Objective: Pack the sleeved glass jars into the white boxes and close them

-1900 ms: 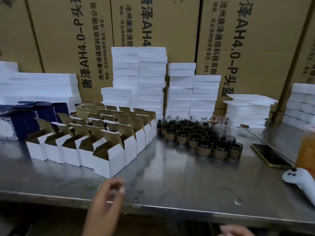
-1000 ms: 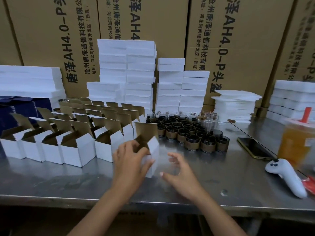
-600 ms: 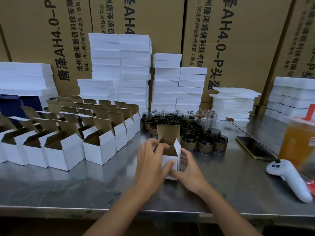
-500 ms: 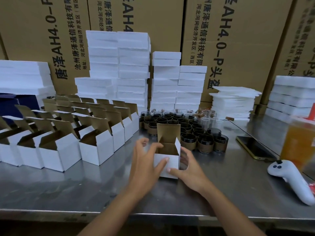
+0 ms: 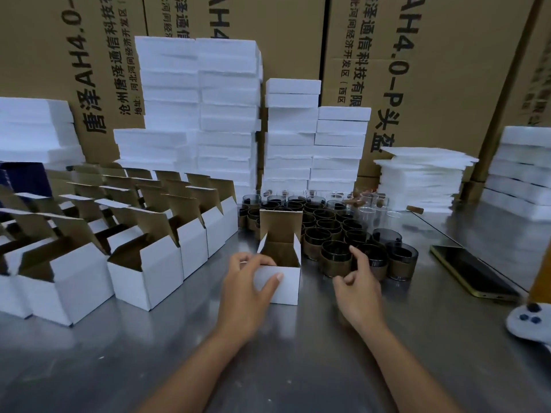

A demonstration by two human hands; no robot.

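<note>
While the left grip (image 5: 247, 281) held the box (image 5: 286, 283) in the middle of the frame, its thumb lay on the white front wall. Its fingers curled over the top of the left wall. The box stood on the counter (image 5: 298, 362) with its top open. Its brown lid flap stood straight up at the back, and its inside showed brown.

The right grip (image 5: 357, 286) was just to the right of the box and held nothing. Its fingers were loosely bent, and one finger pointed up toward the front jar (image 5: 335, 260). I could not tell if that finger touched the glass.

The jars (image 5: 325, 225) stood packed close together behind the box and to its right, each with a brown sleeve round it. Some clear glasses (image 5: 369, 202) stood behind them.

Many open boxes (image 5: 149, 272) stood in rows at the left of the frame, all with their lids up. Tall piles of white foam (image 5: 226, 114) rose behind them, against big brown cartons (image 5: 447, 70) with black writing. A lower pile of thin white sheets (image 5: 423, 174) sat at the middle right. A dark phone (image 5: 474, 274) lay flat on the counter at the right, apart from the jars. A white controller (image 5: 527, 321) showed at the right edge, partly cut off.
</note>
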